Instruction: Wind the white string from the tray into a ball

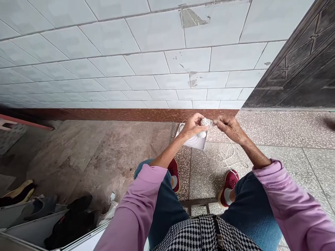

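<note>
My left hand (194, 126) grips a small ball of white string (206, 122) between thumb and fingers. Just to its right, my right hand (228, 126) is closed in a pinch on the string's strand, close to the ball. Below my left hand a shallow white box (195, 142) rests on the floor, partly covered by that hand. Another white ball (201, 134) shows at the box's right side, under the held one. Loose white string (227, 158) lies in tangled loops on the floor below my right hand.
A white tiled wall (146, 62) with a brown skirting rises ahead. The dark door (300, 69) is at the right. At lower left stands a rack (36, 228) with several shoes. My red shoes (231, 179) flank the floor near the string.
</note>
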A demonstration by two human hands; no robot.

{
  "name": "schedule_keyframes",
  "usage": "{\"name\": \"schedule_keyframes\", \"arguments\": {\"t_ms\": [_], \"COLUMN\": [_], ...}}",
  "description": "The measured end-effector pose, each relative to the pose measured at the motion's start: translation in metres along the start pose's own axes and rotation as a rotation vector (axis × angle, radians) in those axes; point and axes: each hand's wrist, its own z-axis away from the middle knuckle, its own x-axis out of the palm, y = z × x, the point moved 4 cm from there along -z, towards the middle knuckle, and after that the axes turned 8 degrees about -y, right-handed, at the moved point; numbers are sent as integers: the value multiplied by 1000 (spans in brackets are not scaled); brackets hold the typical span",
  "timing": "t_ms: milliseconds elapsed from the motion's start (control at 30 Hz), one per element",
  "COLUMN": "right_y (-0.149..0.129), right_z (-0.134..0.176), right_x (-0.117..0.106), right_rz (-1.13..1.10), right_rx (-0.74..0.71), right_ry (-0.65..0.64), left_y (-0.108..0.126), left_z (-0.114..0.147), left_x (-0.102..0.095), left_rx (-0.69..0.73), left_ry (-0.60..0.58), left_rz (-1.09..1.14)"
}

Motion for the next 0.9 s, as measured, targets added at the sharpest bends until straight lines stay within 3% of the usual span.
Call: {"name": "schedule_keyframes", "arguments": {"t_ms": [133, 233, 367, 467, 567, 700, 800, 900], "right_y": [9, 17, 23, 30, 39, 62, 91, 117], "right_z": [-2, -5, -8, -5, 2, 17, 44, 91], "right_x": [-7, 0, 10, 8, -4, -44, -98, -157], "right_rz": [-111, -253, -396, -474, -507, -488, -410, -267], "right_rx": [14, 64, 153, 242, 290, 310, 323, 289], "right_ry": [45, -9, -146, -238, -254, -107, 145, 355], "left_y": [2, 12, 30, 42, 49, 52, 53, 57], "left_z": [9, 13, 12, 13, 14, 18, 27, 45], "left_x": [17, 17, 1, -19, -40, -71, -107, -148], "left_rx": [-118, -118, -31, 28, 63, 164, 246, 307], "left_ry": [-266, -268, -156, 33, 250, 473, 649, 817], "left_rz": [209, 438, 628, 753, 822, 855, 857, 853]}}
